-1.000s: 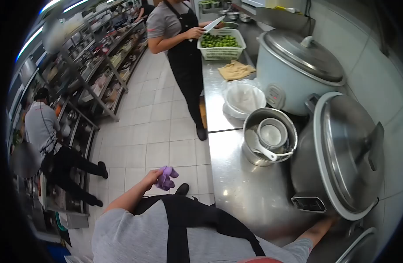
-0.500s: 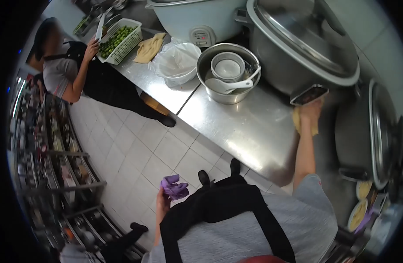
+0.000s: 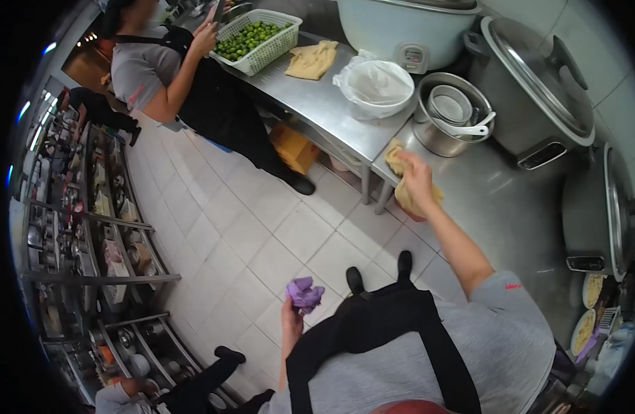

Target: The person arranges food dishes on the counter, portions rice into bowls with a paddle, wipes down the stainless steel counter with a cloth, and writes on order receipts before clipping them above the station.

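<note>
My right hand (image 3: 417,181) is closed around a yellow cloth (image 3: 395,157) at the front edge of the steel counter (image 3: 500,200); part of the cloth hangs below my fingers. Low on my left side, over the tiled floor, my left hand (image 3: 291,319) grips a crumpled purple cloth (image 3: 305,295). Behind my right hand stands a steel pot (image 3: 426,136) holding a smaller metal container (image 3: 450,103) and a white ladle (image 3: 473,130). Left of the pot, a white bowl (image 3: 376,110) is lined with a clear plastic bag.
Large rice cookers (image 3: 535,76) line the back and right. A co-worker (image 3: 148,79) stands left by a white basket (image 3: 290,43) of green fruit. Another yellow cloth (image 3: 312,60) lies beside it. Shelving (image 3: 100,279) and another person (image 3: 117,399) are at lower left.
My right hand has wiped across from beside the rice cooker to the counter's front left edge with the yellow cloth. The view has turned left. My left hand still holds the purple cloth.
</note>
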A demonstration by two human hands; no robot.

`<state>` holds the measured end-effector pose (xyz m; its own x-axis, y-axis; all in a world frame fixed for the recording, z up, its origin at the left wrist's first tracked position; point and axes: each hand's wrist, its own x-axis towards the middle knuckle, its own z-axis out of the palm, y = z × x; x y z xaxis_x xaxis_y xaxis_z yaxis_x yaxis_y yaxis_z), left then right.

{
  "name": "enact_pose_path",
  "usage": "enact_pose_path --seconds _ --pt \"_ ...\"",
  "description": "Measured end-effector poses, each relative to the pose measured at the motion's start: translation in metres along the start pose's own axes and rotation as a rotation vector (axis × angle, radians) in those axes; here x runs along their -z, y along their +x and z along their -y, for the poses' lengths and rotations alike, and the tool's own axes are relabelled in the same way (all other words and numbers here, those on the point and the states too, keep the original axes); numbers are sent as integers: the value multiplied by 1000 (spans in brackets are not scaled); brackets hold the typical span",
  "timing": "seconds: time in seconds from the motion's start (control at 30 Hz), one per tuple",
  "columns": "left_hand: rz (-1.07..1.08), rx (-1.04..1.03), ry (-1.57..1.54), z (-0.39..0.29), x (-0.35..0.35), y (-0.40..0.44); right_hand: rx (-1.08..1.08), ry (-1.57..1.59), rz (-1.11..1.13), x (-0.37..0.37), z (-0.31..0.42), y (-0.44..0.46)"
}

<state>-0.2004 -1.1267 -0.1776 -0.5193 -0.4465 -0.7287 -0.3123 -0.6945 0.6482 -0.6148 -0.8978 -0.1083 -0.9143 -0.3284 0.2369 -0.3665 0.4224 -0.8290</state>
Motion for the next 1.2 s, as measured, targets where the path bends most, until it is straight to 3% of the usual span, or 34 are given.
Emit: enact_pose_path --seconds 0.07,0.2,0.23,0.27,0.3,0.33,0.43,0.5,0.63,0.7,0.77,0.87,0.97,1.07,1.13,1.2 --pt "20 -28 -29 1 13 -4 87 81 -274 -10 17 44" --pt "134 -6 -206 31 55 4 167 -129 -466 -72 21 79" --pt "190 20 -256 40 65 17 -21 54 -239 -82 47 65" --pt "240 -10 -202 44 67 24 71 177 -64 -96 53 52" --pt "270 55 -237 47 70 32 296 138 17 -99 60 41" --pt "306 132 -260 46 72 43 293 180 97 -105 60 39" --pt "354 195 -159 6 25 22 23 213 120 -23 96 3" --pt "354 172 -59 -8 10 11 77 70 -76 62 112 -35" --pt "409 153 80 -28 -10 -3 -20 -278 -365 224 133 -116" --pt "410 144 157 -34 -19 3 -149 -376 -486 267 132 -158" --pt "394 43 245 -44 -47 3 -409 -384 -427 286 103 -183" --pt "371 17 298 -36 -106 -17 -646 -913 41 306 11 -233" --pt "340 20 332 -20 -143 1 -517 -730 -120 340 -59 -194" --pt "344 41 380 2 -192 6 -336 -809 -274 375 -133 -113" --pt "319 94 353 15 -223 -16 -464 -902 -218 417 -173 -67" --pt "328 72 310 27 -249 -29 -718 -801 -225 462 -201 -30"
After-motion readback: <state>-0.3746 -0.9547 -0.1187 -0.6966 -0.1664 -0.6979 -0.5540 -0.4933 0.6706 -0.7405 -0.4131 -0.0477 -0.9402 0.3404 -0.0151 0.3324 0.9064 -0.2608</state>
